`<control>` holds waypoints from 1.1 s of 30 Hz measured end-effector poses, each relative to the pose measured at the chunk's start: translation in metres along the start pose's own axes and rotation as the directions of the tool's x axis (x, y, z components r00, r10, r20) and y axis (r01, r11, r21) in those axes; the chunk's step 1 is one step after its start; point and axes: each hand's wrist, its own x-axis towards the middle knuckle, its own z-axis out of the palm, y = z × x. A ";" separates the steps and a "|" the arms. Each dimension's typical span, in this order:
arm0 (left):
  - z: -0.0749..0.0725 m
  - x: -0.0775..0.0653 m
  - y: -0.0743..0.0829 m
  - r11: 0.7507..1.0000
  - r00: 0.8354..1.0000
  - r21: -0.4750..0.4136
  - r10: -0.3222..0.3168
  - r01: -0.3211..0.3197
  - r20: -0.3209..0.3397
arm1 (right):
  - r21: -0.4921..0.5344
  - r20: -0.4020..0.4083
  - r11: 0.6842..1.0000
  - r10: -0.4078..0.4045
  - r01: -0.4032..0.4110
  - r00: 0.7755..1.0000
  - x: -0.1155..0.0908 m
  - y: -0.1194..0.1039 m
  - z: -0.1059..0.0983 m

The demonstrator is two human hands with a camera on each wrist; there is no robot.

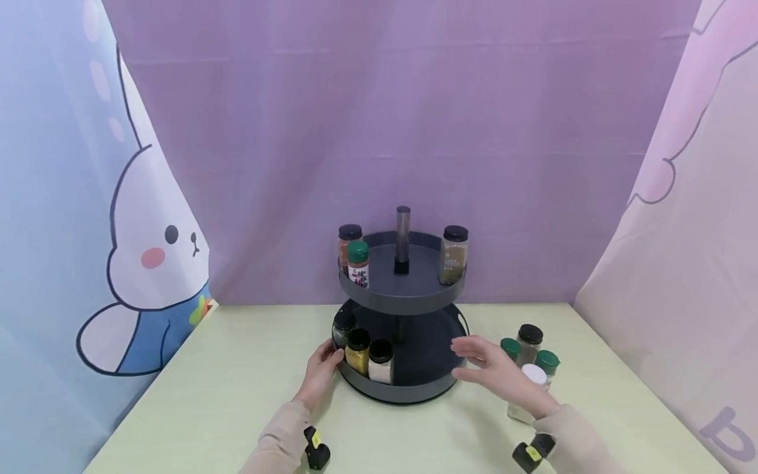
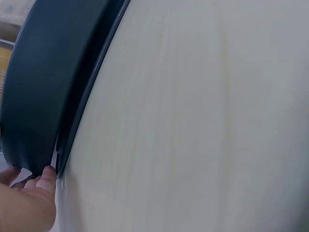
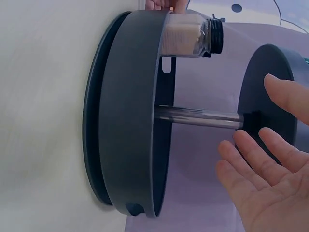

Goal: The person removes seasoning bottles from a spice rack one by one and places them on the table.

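A dark grey two-tier turntable (image 1: 408, 393) stands on the table. My left hand (image 1: 320, 372) grips the rim of its lower tray at the left side; in the left wrist view the fingertips (image 2: 48, 175) are at the tray's edge. My right hand (image 1: 491, 368) is held open beside the lower tray's right side, its fingers spread and holding nothing in the right wrist view. On the lower tray, near the left hand, stand a dark black-capped jar (image 1: 343, 329), a yellow spice jar (image 1: 358, 355) and a jar of pale powder (image 1: 381, 365).
The upper tray (image 1: 399, 303) bears a reddish spice jar (image 1: 343, 249), a green-capped bottle (image 1: 358, 270) and a jar of greenish-brown spice (image 1: 453, 259). Right of the turntable, a white-capped jar (image 1: 535, 374), a black-capped jar (image 1: 530, 337) and green-capped bottles (image 1: 547, 362) stand grouped, partly behind my right hand.
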 end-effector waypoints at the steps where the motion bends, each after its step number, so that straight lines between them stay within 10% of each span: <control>1: 0.000 0.000 0.000 1.000 1.000 0.001 -0.001 0.001 -0.002 | 0.010 0.006 1.000 0.009 -0.010 1.000 0.001 0.000 0.001; 33: 0.000 -0.002 0.003 1.000 1.000 0.004 0.007 -0.007 0.008 | 0.097 0.072 0.994 0.037 -0.044 0.997 0.018 0.015 0.032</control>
